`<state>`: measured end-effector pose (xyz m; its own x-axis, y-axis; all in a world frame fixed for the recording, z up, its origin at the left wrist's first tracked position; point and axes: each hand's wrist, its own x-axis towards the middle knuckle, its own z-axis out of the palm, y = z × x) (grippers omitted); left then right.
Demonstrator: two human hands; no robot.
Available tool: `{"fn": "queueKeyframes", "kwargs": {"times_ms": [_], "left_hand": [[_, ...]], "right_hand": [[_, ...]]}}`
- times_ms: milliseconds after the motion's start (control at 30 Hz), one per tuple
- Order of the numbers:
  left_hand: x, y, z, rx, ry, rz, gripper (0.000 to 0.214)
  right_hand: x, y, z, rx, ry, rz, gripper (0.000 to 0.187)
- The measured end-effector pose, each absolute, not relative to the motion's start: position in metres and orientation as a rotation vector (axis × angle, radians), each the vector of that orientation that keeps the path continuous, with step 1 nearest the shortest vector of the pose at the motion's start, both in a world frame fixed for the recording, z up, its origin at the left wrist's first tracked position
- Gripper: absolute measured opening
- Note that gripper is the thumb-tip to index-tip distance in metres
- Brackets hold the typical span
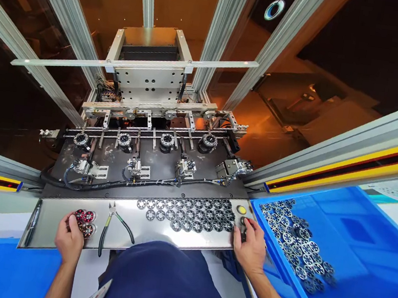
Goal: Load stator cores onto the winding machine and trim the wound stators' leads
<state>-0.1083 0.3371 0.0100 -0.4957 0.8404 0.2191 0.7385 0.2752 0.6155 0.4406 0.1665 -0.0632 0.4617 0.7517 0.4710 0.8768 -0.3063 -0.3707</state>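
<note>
My left hand is at the left end of the metal ledge, its fingers curled against a small group of red-centred, wheel-like metal discs. Part of that group is hidden under the fingers. Beside them lie diagonal cutters with spread green-and-black handles. At the ledge's right end my right hand has thumb and fingers closed round something dark that I cannot make out, just below a yellow button. Rows of silver spoked discs lie flat to the left of this hand.
Behind the ledge stands a machine with several round black fixtures and small clamps. A blue bin on the right holds loose spoked discs. Another blue bin is at lower left. Yellow-and-black strips line the frame. A pen lies far left.
</note>
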Motion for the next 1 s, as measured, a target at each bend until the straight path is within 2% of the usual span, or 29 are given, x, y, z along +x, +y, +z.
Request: {"fn": "queueKeyframes", "kwargs": {"times_ms": [1000], "left_hand": [[-0.104,0.334,0.015,1.476,2.341,1.025,0.041]], "right_hand": [[0.44,0.162,-0.062,-2.119,-1.346,-0.26,0.044]]}}
